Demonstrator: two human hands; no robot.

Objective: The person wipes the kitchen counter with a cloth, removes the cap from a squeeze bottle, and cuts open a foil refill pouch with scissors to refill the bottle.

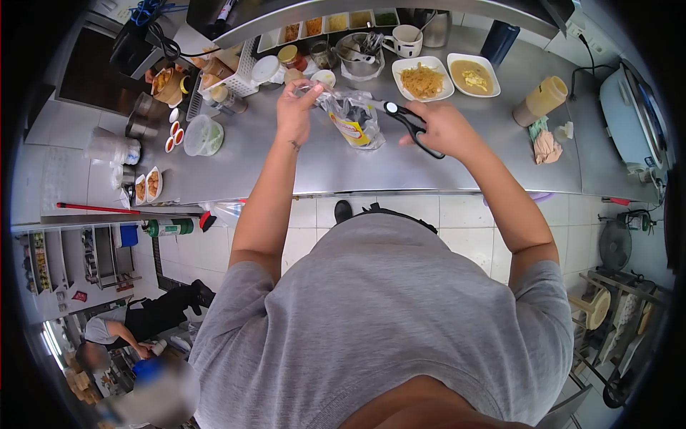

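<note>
A clear plastic bag with a yellow and red label (351,130) rests on the steel counter, something dark inside it. My left hand (294,109) pinches the bag's top edge, pulling it up and to the left. In my right hand (444,126) is a pair of black-handled scissors (407,120), fingers in the handle loops. The scissor blades point left at the upper part of the bag; whether they touch the plastic I cannot tell. Beyond my right hand stand a white dish of shredded food (423,80) and a square bowl of tan soup (474,75).
A steel counter (243,168) runs across in front of me. A row of topping trays (314,27), a mug (406,41) and a metal pot (359,57) line the back. A squeeze bottle (541,101) stands right; a plastic tub (204,136) left. Another person (136,325) works behind, lower left.
</note>
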